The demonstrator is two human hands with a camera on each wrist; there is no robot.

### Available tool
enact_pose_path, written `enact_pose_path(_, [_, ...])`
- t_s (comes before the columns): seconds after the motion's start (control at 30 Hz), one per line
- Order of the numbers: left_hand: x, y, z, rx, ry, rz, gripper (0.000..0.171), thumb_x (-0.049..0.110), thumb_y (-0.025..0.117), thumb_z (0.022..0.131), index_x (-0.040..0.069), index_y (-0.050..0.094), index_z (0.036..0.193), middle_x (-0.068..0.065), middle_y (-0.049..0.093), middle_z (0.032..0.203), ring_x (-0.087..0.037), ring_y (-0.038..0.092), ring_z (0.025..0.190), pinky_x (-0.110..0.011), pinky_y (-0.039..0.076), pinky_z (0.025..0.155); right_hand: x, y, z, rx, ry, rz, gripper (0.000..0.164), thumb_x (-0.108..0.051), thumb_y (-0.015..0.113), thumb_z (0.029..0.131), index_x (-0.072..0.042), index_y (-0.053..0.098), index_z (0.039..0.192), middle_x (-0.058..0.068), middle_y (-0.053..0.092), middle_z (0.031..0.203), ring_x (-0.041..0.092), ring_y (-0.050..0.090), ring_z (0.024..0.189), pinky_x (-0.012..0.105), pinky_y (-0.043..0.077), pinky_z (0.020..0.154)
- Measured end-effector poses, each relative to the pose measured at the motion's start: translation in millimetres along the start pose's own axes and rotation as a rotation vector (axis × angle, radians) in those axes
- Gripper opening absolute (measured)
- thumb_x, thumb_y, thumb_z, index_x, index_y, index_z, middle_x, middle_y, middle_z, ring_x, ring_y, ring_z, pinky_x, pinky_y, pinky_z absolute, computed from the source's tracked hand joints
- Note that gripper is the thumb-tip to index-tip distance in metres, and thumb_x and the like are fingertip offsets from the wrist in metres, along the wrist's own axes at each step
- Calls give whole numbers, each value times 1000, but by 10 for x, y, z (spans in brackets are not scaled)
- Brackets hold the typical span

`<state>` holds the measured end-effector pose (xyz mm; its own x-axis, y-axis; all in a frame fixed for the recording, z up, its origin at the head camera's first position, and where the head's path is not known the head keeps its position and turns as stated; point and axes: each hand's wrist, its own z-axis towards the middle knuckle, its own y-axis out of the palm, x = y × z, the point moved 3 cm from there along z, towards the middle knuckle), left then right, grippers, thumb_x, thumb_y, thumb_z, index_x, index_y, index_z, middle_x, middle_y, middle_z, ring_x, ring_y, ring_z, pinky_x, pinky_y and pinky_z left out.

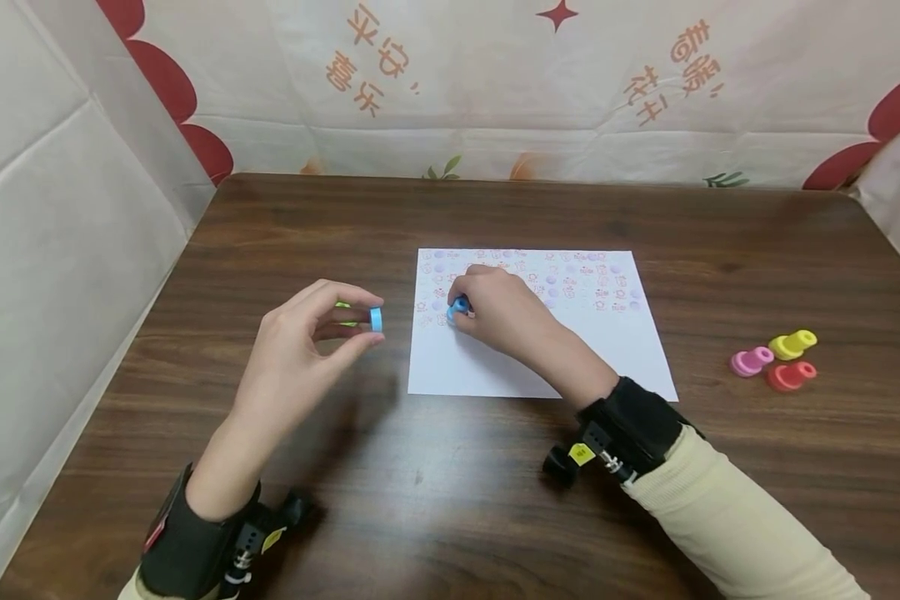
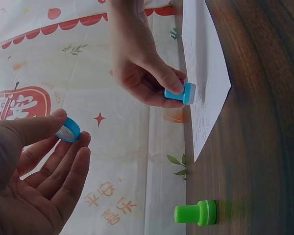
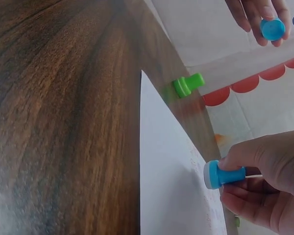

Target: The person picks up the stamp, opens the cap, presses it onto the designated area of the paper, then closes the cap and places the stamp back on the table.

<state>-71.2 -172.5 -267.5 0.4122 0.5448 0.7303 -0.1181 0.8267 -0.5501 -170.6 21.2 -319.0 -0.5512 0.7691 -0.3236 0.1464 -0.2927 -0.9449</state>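
We pinch the blue stamp (image 3: 214, 175) in our right hand (image 1: 498, 308), over the left part of the printed sheet (image 1: 442, 367). Our left hand (image 1: 292, 342) pinches a blue cap (image 1: 376, 319) near a green stamp (image 2: 196, 214). Yellow (image 1: 792, 344), pink (image 1: 752, 361) and red stamps (image 1: 792, 377) sit right of the sheet on the brown surface (image 1: 435, 508).

There are five stamps, namely one blue stamp (image 3: 214, 175), one green stamp (image 3: 189, 84), one pink stamp (image 1: 752, 362), one yellow stamp (image 1: 792, 344), one red stamp (image 1: 792, 376), then one blue cap (image 1: 376, 319), one paper sheet (image 1: 450, 367), one left hand (image 1: 303, 333), one right hand (image 1: 501, 308) and one table (image 1: 420, 483).
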Motion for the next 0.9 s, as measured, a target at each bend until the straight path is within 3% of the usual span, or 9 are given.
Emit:
enact_pose_path(0.5, [-11,8,-13,1,-15,7,32,-1,80,72,3,68,102,-4,68,99,-10,68,84,-29,61,75,8,73,42,-4,31,-58,15,-7,61,83,-5,72,92,8,65,90,20,56,76,36,54,69])
enact_pose_path(0.9, [-22,40,-24,1,6,12,33,1,80,73,5,68,103,-4,68,98,-10,68,85,-30,61,75,-48,111,67,-21,-4,-161,11,-10,68,86,-2,72,92,12,68,90,23,60,81,39,57,77])
